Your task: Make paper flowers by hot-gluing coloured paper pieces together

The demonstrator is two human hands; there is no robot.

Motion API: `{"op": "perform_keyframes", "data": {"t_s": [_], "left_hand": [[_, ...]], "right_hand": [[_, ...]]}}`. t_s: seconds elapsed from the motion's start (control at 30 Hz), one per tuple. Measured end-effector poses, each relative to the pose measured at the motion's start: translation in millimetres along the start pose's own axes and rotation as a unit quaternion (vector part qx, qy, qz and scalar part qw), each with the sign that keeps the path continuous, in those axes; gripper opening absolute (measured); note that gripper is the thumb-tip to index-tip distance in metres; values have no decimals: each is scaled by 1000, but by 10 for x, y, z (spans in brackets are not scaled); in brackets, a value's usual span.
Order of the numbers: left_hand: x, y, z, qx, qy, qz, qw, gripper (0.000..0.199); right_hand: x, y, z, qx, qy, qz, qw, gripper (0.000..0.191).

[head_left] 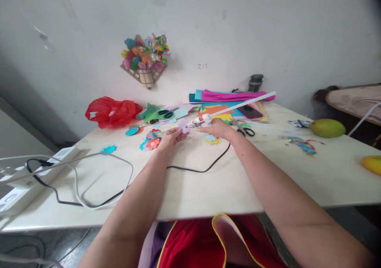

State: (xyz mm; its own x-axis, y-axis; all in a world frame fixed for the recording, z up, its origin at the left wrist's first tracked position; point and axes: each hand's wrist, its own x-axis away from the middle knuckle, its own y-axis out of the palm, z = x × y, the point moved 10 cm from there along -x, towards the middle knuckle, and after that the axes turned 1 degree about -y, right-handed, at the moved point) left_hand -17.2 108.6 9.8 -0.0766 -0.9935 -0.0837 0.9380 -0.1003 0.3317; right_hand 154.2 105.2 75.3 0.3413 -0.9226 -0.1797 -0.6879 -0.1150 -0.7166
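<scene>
Pinched in the fingers of my left hand [173, 136] is a lilac paper flower [184, 127]. My right hand [218, 128] is closed around a white hot glue gun [202, 120], its nozzle pointing left toward the flower. A long pale glue stick [244, 104] sticks out behind the gun, up and to the right. Whether the nozzle touches the flower I cannot tell. Several cut paper flowers [152, 143] lie just left of my left hand. Below my right hand is a light-blue paper flower [210, 137], and scissors [245, 131] rest beside my right wrist.
A black cord [198, 171] crosses the table between my forearms to a white power strip [67, 153]. Behind are a red plastic bag [111, 111], coloured sheets [235, 96], a phone [251, 111] and more scissors [167, 112]. A green mango [327, 128] lies right.
</scene>
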Motion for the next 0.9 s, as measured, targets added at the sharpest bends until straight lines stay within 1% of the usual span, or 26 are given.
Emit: {"op": "perform_keyframes", "data": {"t_s": [0.13,0.27,0.53,0.63,0.7,0.77,0.83,0.9], "left_hand": [[4,-2,0,0,-1,1,1000,8],[10,1,7,0,-1,1,1000,8],[0,-90,44,18,11,30,999,12],[-10,-127,77,29,23,36,999,13],[-16,-172,113,32,36,48,998,14],[-18,-233,168,36,57,66,996,16],[-15,-282,226,42,80,79,993,18],[-12,-300,268,48,93,84,991,19]], "right_hand": [[-9,-5,23,-5,4,5,1000,32],[-25,-12,101,-15,29,14,999,34],[-68,-97,226,-26,49,68,996,40],[-87,-118,243,5,35,94,995,42],[-94,-118,201,49,6,108,993,42],[-102,-66,150,109,-19,102,989,39],[-116,56,114,169,-33,70,983,36],[-121,235,66,206,-53,24,977,37]]}}
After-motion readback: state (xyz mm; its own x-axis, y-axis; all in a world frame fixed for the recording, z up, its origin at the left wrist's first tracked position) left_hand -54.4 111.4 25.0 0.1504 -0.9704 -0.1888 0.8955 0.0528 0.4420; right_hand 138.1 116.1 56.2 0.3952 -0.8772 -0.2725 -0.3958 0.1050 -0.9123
